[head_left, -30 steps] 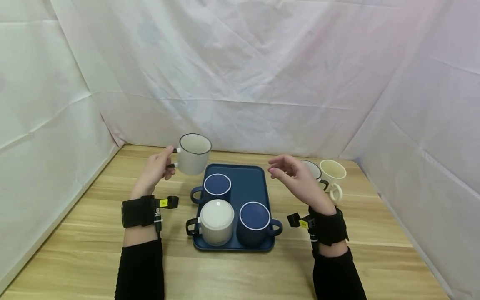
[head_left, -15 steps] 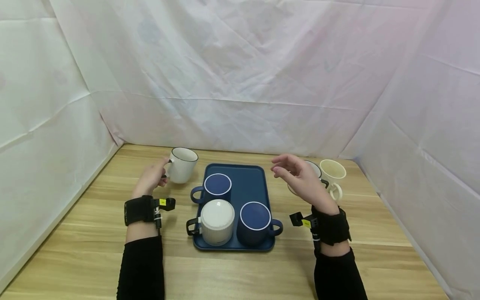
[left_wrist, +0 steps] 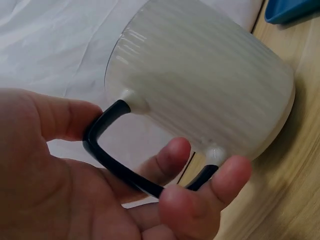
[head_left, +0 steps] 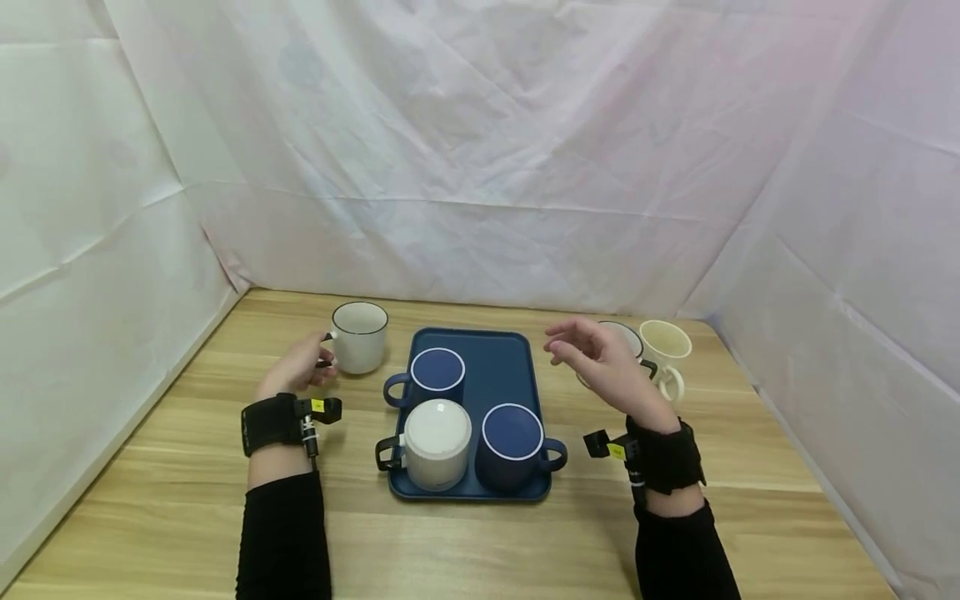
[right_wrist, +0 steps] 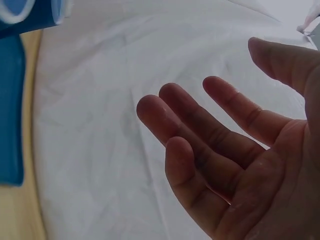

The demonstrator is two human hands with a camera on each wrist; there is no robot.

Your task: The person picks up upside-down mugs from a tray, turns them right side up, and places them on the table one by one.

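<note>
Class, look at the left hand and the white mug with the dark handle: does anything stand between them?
Nothing does. The left hand already holds the white mug by its dark handle, fingers curled round it, on the table left of the blue tray.

White ribbed mug [head_left: 360,337] with black handle stands upright on the wood, left of the tray [head_left: 495,367].

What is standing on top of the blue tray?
On the blue tray stand two blue mugs and one white ribbed mug. Their insides are hidden, as all three stand upside down.
</note>
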